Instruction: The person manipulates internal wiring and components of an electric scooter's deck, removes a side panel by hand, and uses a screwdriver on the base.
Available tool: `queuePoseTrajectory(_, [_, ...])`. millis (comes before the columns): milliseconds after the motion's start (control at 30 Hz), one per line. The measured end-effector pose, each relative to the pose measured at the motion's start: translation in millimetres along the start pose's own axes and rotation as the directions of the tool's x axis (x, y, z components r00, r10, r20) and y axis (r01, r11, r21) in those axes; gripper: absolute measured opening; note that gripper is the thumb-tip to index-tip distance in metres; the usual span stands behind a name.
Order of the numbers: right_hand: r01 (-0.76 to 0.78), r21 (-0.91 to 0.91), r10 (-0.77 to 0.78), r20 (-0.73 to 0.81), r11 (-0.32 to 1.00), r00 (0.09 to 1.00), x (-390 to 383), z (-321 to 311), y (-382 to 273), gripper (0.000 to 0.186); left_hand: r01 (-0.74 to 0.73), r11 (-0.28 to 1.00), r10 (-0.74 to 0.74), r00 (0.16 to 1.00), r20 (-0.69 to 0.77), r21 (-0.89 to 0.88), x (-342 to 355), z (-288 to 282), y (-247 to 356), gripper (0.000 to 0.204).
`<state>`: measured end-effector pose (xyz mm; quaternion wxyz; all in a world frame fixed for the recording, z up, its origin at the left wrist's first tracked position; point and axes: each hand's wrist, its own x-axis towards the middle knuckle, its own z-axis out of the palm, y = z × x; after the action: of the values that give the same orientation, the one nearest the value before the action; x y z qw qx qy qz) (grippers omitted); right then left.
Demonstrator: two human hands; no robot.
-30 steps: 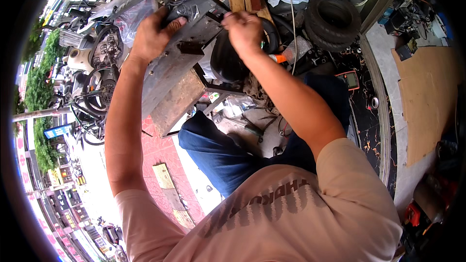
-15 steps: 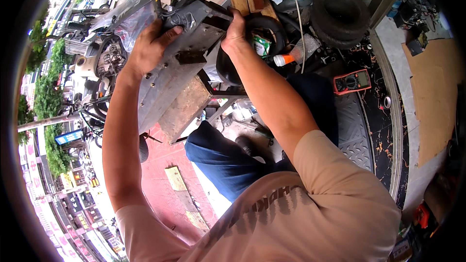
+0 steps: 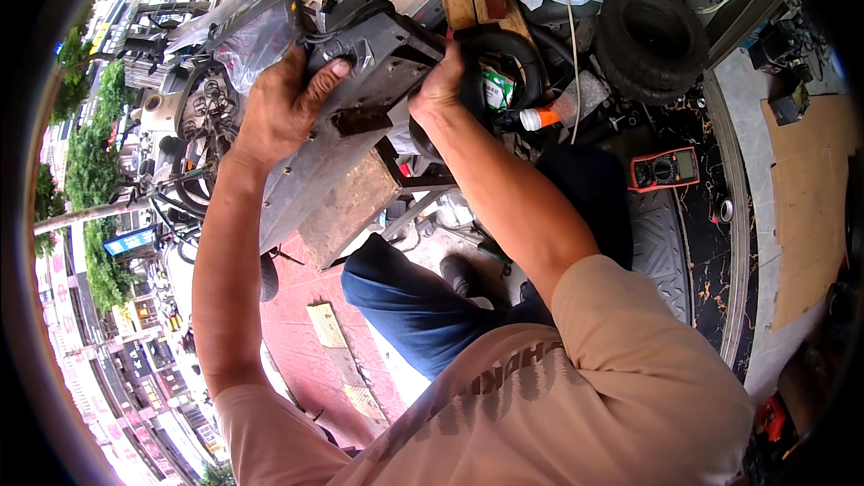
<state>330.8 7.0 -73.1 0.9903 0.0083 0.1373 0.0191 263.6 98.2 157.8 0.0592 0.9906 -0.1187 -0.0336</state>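
Observation:
A long grey metal scooter deck [image 3: 315,162] lies across a wooden stand [image 3: 346,207], its dark boxy end [image 3: 378,49] turned away from me. My left hand [image 3: 283,103] grips the deck's left edge near that end, thumb over the top. On the opposite edge, my right hand [image 3: 443,81] clasps the same dark end, fingers curled around it. Both arms reach forward from the lower edge. A small black tyre [image 3: 504,63] sits just behind my right hand.
A larger knobbly tyre [image 3: 652,45] lies at the back right. A white bottle with an orange cap [image 3: 553,112] and a red multimeter [image 3: 664,168] rest on the dark mat. My blue-trousered knee [image 3: 414,306] is below the stand. Parked scooters [image 3: 193,117] stand left.
My view has shifted, so the deck sits slightly higher and closer in the picture. Both hands keep their hold on the deck's far end.

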Motion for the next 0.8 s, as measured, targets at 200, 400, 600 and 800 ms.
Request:
queuePoseTrajectory(200, [0.013, -0.006, -0.014, -0.059, 1.000, 0.998, -5.3, 13.4, -0.6, 0.049, -0.081, 0.996, 0.077, 0.989, -0.124, -0.026, -10.4, 6.6, 3.7, 0.056])
queuePoseTrajectory(400, [0.002, 0.008, -0.002, -0.007, 1.000, 1.000, 6.9, 8.1, -3.8, 0.049, -0.093, 0.995, 0.096, 0.982, -0.162, 0.027, -7.4, 12.3, 0.1, 0.053])
queuePoseTrajectory(600, [-0.019, 0.032, 0.019, 0.016, 0.999, 1.000, -4.0, -2.7, 3.8, 0.046, -0.102, 0.994, 0.105, 0.983, -0.149, 0.029, -6.7, 11.0, -2.6, 0.050])
queuePoseTrajectory(800, [-0.028, -0.002, 0.028, 0.063, 1.000, 0.998, 5.2, -13.4, 4.3, 0.044, -0.116, 0.993, 0.118, 0.987, -0.112, 0.020, -3.6, 3.6, 1.3, 0.051])
